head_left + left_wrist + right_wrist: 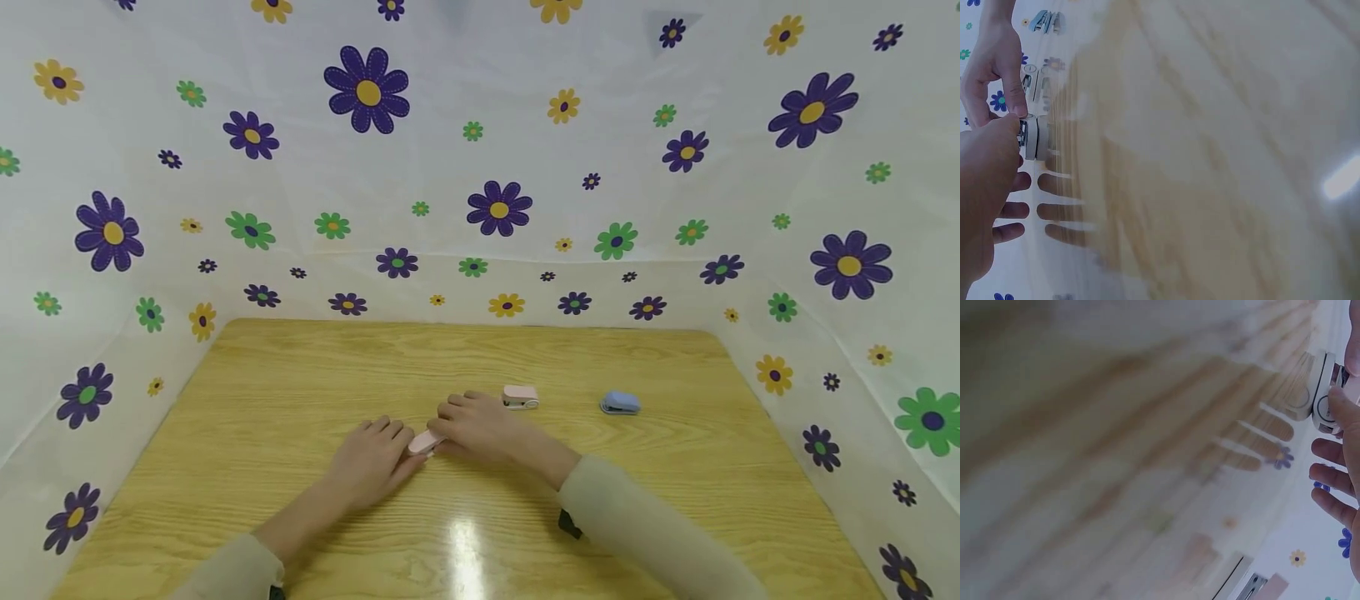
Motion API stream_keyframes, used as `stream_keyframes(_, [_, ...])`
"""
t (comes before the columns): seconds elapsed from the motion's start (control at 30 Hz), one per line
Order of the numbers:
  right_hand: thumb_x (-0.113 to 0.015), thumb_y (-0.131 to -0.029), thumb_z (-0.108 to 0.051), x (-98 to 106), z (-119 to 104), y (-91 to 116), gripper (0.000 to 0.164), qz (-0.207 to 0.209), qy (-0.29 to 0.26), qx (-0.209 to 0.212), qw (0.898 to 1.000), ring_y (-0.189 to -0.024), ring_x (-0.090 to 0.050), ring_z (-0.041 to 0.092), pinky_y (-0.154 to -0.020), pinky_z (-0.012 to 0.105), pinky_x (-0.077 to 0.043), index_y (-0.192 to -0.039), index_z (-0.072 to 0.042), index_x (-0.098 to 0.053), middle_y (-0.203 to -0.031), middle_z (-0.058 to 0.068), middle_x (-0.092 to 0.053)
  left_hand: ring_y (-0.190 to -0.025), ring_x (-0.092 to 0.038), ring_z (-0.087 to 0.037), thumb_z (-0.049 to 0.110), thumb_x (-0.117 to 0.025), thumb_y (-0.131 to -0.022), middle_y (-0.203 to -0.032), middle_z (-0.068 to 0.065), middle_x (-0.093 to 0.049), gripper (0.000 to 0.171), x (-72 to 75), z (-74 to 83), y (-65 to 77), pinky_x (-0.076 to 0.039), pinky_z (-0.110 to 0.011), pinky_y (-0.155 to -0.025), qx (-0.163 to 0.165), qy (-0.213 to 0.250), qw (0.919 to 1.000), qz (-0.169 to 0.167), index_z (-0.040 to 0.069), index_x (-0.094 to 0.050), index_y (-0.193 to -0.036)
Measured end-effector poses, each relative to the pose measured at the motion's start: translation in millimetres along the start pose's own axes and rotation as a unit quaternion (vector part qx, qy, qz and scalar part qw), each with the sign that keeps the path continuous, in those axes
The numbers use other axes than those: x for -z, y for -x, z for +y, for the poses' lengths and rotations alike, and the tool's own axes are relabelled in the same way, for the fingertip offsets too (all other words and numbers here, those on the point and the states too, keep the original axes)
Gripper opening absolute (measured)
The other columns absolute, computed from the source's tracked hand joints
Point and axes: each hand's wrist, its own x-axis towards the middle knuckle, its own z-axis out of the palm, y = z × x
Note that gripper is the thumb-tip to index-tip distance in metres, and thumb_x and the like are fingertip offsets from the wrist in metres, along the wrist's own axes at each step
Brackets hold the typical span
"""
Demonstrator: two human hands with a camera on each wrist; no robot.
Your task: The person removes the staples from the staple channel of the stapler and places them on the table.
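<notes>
A small pink stapler (425,442) lies at a slant between the two hands, low at the tabletop. My left hand (371,467) pinches its near left end, thumb and forefinger close on it. At the other end my right hand (476,429) holds it, partly covering it in the head view. In the left wrist view, the stapler (1032,139) rests on its pale base with the left thumb against it. In the right wrist view, the right thumb presses the rounded end of the stapler (1324,394), while the other fingers stretch out beyond it.
A second pink stapler (521,397) sits just beyond the right hand. Farther right stands a blue stapler (620,403). The shiny wooden table (300,358) is enclosed at the back and sides by a white flower-patterned cloth (442,167).
</notes>
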Motion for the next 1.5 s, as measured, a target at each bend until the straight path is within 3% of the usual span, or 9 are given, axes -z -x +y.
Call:
stream_keyframes(0.23, [-0.053,-0.109,-0.048,1.1,-3.6,-21.2,0.032,-0.012,0.002,0.004,1.000,-0.102,-0.065,0.009,-0.089,0.026,-0.055,-0.129,-0.027,-0.066,-0.115,-0.010,-0.069,-0.091,-0.066,-0.021,0.049,-0.065,-0.102,-0.101,-0.001,-0.073,0.033,2.3,-13.2,10.5,-0.058,-0.038,-0.079,0.025,-0.001,0.9996,-0.012,0.016,-0.064,-0.100])
stream_keyframes(0.47, [-0.053,-0.109,-0.049,-0.4,-6.1,-41.7,0.034,-0.009,-0.007,0.005,1.000,-0.105,-0.067,0.008,-0.092,0.025,-0.056,-0.132,-0.029,-0.066,-0.117,-0.011,-0.070,-0.086,-0.064,-0.021,0.045,-0.070,-0.099,-0.096,-0.002,-0.072,0.031,4.1,-27.5,19.6,-0.056,-0.036,-0.075,0.031,0.005,0.9994,0.013,0.015,-0.063,-0.096])
stream_keyframes(0.67, [-0.053,-0.109,-0.048,-2.5,-8.4,-53.0,0.037,-0.012,-0.027,0.000,1.000,-0.106,-0.068,0.009,-0.094,0.026,-0.057,-0.136,-0.027,-0.065,-0.120,-0.009,-0.071,-0.085,-0.064,-0.019,0.045,-0.071,-0.099,-0.093,0.000,-0.071,0.030,2.6,-35.1,25.4,-0.055,-0.035,-0.073,0.044,-0.001,0.9989,0.015,0.016,-0.063,-0.095])
stream_keyframes(1.03, [-0.055,-0.108,-0.050,-5.3,-9.0,-56.7,0.043,-0.001,-0.076,-0.013,0.997,-0.112,-0.068,0.011,-0.097,0.028,-0.058,-0.140,-0.025,-0.064,-0.126,-0.006,-0.069,-0.087,-0.064,-0.021,0.044,-0.077,-0.095,-0.094,-0.002,-0.068,0.034,4.3,-24.2,32.8,-0.057,-0.043,-0.079,0.127,0.064,0.9897,0.014,0.012,-0.066,-0.101])
stream_keyframes(1.23, [-0.059,-0.106,-0.048,-2.7,-9.4,-57.6,0.036,0.022,-0.081,0.009,0.996,-0.114,-0.068,0.010,-0.099,0.026,-0.057,-0.135,-0.026,-0.067,-0.127,-0.006,-0.068,-0.083,-0.062,-0.021,0.042,-0.081,-0.092,-0.093,-0.004,-0.068,0.035,1.4,-22.3,34.2,-0.056,-0.040,-0.073,0.131,0.056,0.9895,0.025,0.010,-0.068,-0.099])
stream_keyframes(1.5, [-0.060,-0.104,-0.049,-3.2,-13.3,-63.9,0.032,0.047,-0.028,0.046,0.997,-0.103,-0.066,0.006,-0.091,0.020,-0.056,-0.127,-0.029,-0.069,-0.118,-0.009,-0.067,-0.078,-0.056,-0.020,0.040,-0.083,-0.091,-0.089,-0.003,-0.064,0.032,0.3,-21.4,35.5,-0.049,-0.034,-0.067,0.129,0.050,0.9896,0.040,0.012,-0.067,-0.093])
